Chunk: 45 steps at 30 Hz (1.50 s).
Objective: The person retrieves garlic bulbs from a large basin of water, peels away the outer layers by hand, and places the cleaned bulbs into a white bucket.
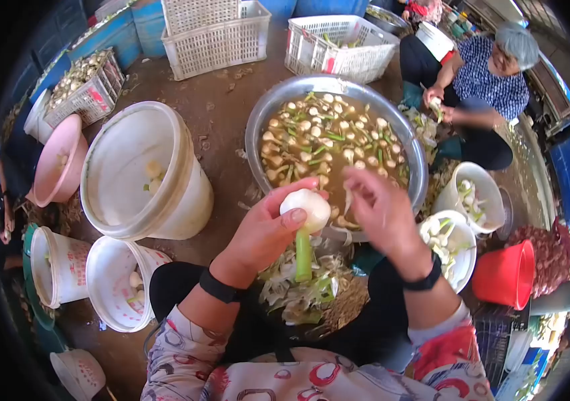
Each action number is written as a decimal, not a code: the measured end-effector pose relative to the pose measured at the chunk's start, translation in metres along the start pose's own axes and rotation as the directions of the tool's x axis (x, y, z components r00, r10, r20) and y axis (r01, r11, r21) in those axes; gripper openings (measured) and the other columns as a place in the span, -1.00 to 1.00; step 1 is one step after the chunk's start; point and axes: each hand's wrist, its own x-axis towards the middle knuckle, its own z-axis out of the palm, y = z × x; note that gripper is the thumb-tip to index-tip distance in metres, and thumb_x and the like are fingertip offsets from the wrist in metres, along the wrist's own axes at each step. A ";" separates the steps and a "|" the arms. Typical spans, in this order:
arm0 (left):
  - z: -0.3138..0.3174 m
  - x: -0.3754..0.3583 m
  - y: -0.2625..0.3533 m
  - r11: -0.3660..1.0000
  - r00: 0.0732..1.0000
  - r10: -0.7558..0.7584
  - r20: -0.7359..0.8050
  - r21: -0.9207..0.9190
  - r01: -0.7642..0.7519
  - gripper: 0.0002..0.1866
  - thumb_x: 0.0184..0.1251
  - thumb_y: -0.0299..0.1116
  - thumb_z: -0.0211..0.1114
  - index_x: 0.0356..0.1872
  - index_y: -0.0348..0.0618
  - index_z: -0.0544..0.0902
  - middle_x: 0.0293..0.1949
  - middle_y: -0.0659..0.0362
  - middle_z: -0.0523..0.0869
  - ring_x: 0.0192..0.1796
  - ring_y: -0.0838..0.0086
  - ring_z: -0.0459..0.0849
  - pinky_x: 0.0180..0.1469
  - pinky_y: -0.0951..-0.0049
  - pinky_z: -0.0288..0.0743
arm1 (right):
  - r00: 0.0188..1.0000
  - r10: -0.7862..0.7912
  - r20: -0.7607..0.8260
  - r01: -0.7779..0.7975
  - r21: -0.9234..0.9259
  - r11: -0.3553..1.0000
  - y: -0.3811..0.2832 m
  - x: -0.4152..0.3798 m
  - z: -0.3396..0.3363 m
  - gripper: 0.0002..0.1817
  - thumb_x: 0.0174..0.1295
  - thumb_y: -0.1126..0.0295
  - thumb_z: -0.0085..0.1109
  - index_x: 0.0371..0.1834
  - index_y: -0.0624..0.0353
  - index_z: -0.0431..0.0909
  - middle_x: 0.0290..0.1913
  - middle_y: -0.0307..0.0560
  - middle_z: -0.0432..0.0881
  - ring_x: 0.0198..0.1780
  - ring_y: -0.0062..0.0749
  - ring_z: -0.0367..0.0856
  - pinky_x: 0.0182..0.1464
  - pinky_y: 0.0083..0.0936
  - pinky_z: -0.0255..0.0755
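My left hand point(268, 224) is closed around a peeled white garlic bulb point(307, 208), whose thick green stem point(303, 257) points down toward my lap. Just to the right, apart from the bulb, my right hand point(384, 212) has its fingers curled in a pinch. A thin pale strip of peel point(348, 199) seems to hang from its fingertips, slightly blurred. Beyond both hands stands a wide metal basin point(253, 130) of brown water, full of floating garlic bulbs with stems. A heap of stripped peel point(301, 294) lies on the ground between my knees.
Left stand a large white bucket point(191, 194), a smaller white bucket point(108, 267) and a pink tub point(64, 160). Right are a white bucket of garlic point(462, 267) and a red bucket point(505, 274). Crates point(221, 43) stand behind. Another person point(492, 80) sits right, holding garlic.
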 end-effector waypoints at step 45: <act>-0.005 0.001 -0.015 0.641 0.968 0.212 -0.136 0.767 -0.032 -0.42 -0.06 -0.43 0.32 0.07 -0.16 0.33 -0.12 0.21 0.46 -0.12 0.54 0.44 -0.09 0.57 0.36 | 0.979 -0.097 -0.179 0.110 0.063 0.992 -0.005 -0.021 0.045 -0.83 0.06 0.36 -0.11 -0.39 0.20 0.43 -0.46 0.13 0.50 -0.40 0.02 0.49 -0.39 -0.24 0.36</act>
